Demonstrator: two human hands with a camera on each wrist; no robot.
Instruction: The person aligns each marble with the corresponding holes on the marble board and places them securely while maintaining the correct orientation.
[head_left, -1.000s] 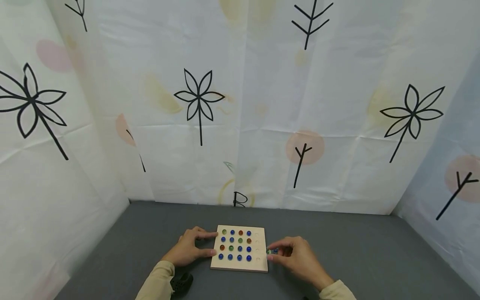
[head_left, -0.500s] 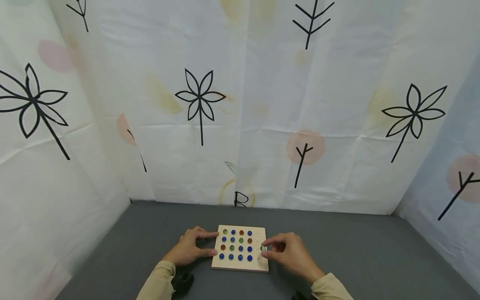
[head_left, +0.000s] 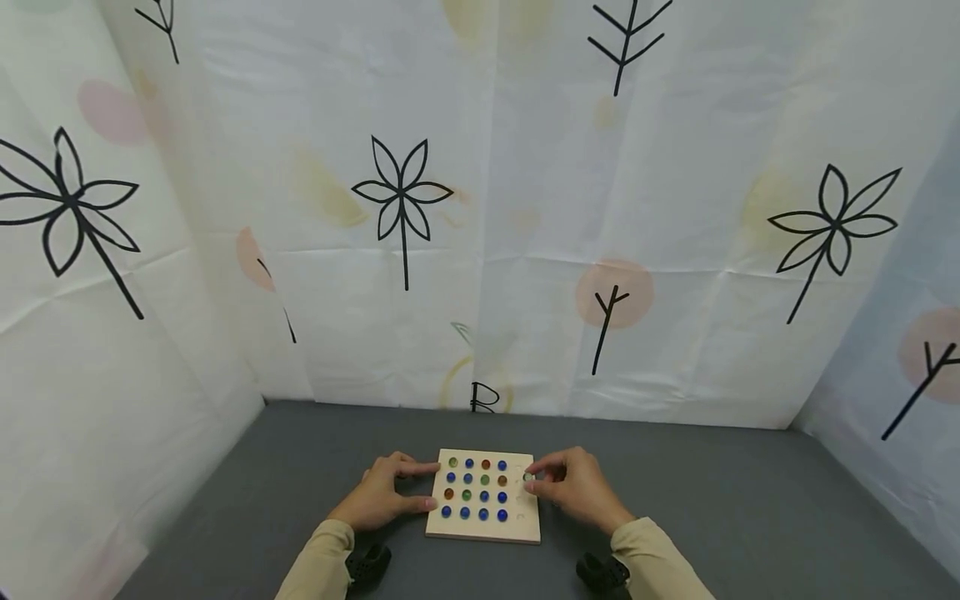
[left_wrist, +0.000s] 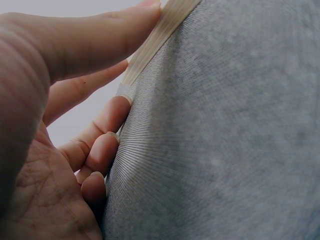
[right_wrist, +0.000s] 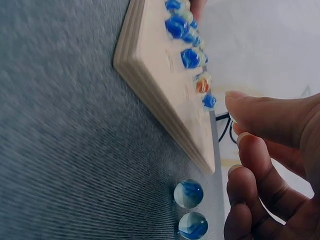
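A square wooden board [head_left: 487, 528] lies on the grey table with rows of blue, green and orange marbles [head_left: 483, 496] in it. Shallow hollows show down its right-hand column. My left hand [head_left: 375, 496] touches the board's left edge with thumb and index finger spread apart; its other fingers are curled in the left wrist view. Over the upper part of the right column, my right hand [head_left: 581, 493] pinches a greenish glass marble [head_left: 528, 477] between thumb and index finger. The right wrist view hides that marble behind the thumb [right_wrist: 265, 110].
Two clear marbles with blue swirls [right_wrist: 188, 194] sit on the table beside the board's right edge, hidden from the head view by my right hand. Black wrist devices [head_left: 367, 567] hang below both sleeves. A white patterned cloth [head_left: 525, 333] encloses the grey table [head_left: 712, 500].
My right hand has moved from the marbles right of the board, left and away from me, over the right column with the greenish marble. The left hand has stayed at the board's left edge.
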